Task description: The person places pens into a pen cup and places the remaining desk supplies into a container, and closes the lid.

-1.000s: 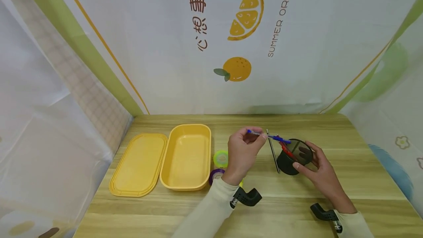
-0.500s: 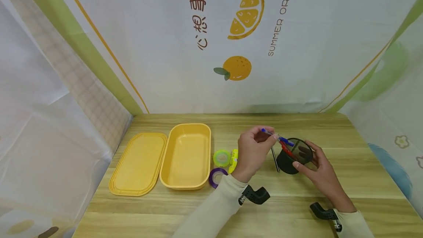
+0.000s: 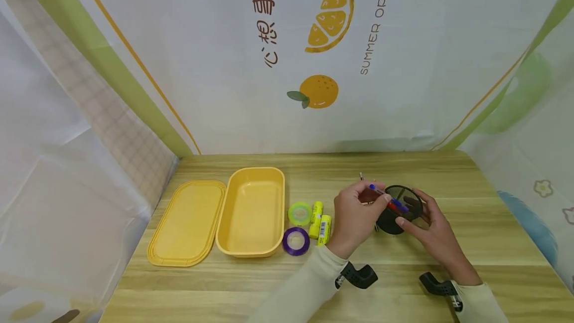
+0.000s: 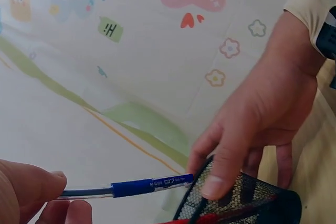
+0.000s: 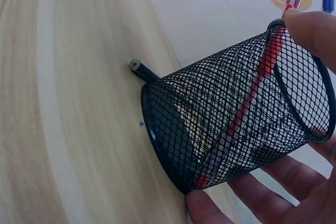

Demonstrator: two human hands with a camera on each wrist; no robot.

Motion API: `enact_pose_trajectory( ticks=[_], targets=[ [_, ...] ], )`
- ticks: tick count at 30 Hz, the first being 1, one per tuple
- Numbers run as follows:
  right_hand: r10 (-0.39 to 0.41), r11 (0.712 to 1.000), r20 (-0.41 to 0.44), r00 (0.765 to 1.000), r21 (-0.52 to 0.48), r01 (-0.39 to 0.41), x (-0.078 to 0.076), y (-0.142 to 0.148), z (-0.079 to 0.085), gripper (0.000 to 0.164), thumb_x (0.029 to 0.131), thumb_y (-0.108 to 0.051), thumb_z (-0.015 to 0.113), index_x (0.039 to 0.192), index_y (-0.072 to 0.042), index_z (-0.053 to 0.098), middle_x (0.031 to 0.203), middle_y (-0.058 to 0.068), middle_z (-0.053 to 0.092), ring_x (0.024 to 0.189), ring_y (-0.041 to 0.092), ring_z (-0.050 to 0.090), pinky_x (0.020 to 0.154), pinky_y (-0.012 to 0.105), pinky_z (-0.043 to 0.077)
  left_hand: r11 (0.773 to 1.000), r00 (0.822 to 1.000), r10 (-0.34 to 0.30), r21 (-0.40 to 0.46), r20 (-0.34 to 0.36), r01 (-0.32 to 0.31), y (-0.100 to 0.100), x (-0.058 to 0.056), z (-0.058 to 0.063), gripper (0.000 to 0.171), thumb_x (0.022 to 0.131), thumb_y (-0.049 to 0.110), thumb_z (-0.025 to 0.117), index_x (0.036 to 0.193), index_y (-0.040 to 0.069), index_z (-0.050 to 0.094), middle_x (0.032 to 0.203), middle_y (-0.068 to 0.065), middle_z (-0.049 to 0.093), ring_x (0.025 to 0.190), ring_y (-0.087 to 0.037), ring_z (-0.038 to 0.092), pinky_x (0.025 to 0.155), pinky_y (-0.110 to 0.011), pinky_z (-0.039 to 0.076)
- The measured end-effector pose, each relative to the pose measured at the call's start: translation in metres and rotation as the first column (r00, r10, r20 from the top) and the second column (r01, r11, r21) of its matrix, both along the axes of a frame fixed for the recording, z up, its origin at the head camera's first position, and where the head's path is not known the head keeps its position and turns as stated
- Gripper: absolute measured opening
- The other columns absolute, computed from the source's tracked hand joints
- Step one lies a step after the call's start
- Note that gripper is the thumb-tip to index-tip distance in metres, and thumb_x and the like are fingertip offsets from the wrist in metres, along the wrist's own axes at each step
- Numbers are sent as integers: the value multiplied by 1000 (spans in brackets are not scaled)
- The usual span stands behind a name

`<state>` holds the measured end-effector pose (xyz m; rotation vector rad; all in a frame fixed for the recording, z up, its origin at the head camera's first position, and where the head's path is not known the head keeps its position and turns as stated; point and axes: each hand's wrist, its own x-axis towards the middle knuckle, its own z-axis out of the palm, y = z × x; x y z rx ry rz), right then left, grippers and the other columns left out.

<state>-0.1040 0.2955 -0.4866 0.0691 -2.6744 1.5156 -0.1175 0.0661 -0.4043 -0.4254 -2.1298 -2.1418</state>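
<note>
My left hand point(image 3: 358, 216) pinches a blue pen point(image 4: 152, 184) between thumb and fingers. Its blue grip end points at the mouth of a black mesh pen cup point(image 5: 226, 114) and reaches right at the rim. My right hand point(image 3: 437, 228) holds that cup, thumb on the near side and fingers round the far side, with the mouth tilted. Inside the cup slants a red pen point(image 5: 269, 59), its top sticking out past the rim. A thin black pencil-like stick point(image 5: 143, 71) lies on the table behind the cup, mostly hidden by my left hand in the head view.
To the left stand a yellow box point(image 3: 251, 218) without its cover and a flat yellow lid point(image 3: 187, 223). Beside the box lie a green tape roll point(image 3: 300, 213), a purple tape roll point(image 3: 296, 241) and yellow labelled tubes point(image 3: 325, 228). A printed curtain point(image 3: 215, 64) hangs behind the table.
My left hand has moved right and slightly down with the blue pen, bringing its end over the cup's mouth. The yellow tubes have come into view. The right hand stays on the cup.
</note>
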Motion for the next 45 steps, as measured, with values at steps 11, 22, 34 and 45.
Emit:
enact_pose_trajectory(
  ticks=[11,22,34,45],
  targets=[
    [-5,1000,8,1000,-9,5,0,3,-2,91,102,-26,73,171,-21,14,150,25,55,145,54,44,108,46,51,999,998,34,-20,50,-33,13,-1,-23,15,92,11,83,106,8,81,100,1,81,87,3,73,78,-15,59],
    [0,1000,10,1000,-2,0,3,3,-5,90,103,-26,72,171,-20,13,148,22,56,144,56,44,91,15,48,998,997,24,-60,75,-19,20,-4,-36,12,94,13,81,107,14,81,103,7,79,89,6,71,78,-14,59],
    [-14,1000,-12,1000,14,14,4,-1,-4,88,103,-25,72,171,-23,17,146,20,58,138,34,53,88,10,46,997,994,22,-79,107,-14,25,-6,-45,16,95,11,80,110,10,81,102,5,79,87,6,71,76,-14,58],
    [-11,1000,-19,1000,19,11,2,0,-4,88,103,-25,72,171,-23,17,144,20,59,137,38,55,87,11,46,997,993,37,-72,109,-30,20,-7,-43,12,94,14,81,106,15,81,100,3,81,84,6,71,73,-15,58]
  ],
)
